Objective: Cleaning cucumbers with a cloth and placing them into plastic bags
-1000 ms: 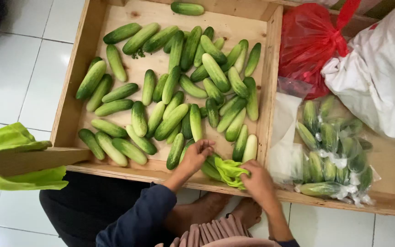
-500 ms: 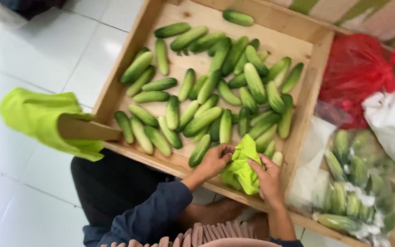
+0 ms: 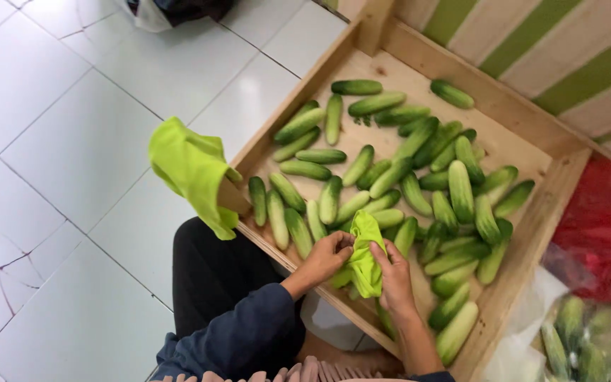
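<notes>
Both hands sit at lower centre of the frame, over the near rim of the wooden tray (image 3: 271, 157). Left hand (image 3: 328, 256) has fingers curled closed around a cucumber (image 3: 341, 276) w/ the green cloth (image 3: 366, 253) bunched against it; right hand (image 3: 394, 277) is cupped, fingers folded over the cloth from the other side, so the cloth is pinched btw. both hands and hides most of the cucumber. The pile of cucumbers (image 3: 419, 184) fills the tray toward upper right. A second green cloth (image 3: 191, 170) is draped over the tray's left corner. Clear bag of cucumbers (image 3: 574, 339) at lower right, red bag (image 3: 602, 219) above it. Risk, as I judge it: the cucumber is held right at the tray edge, so a loose grip through the cloth could let it slip down past the rim onto the lap or floor; the draped cloth could also slide off if the tray is nudged. Vs. 0.5 s ago: view has swung so the tray sits further right & tilted; hands are closer together and the cloth is more tightly wrapped.
</notes>
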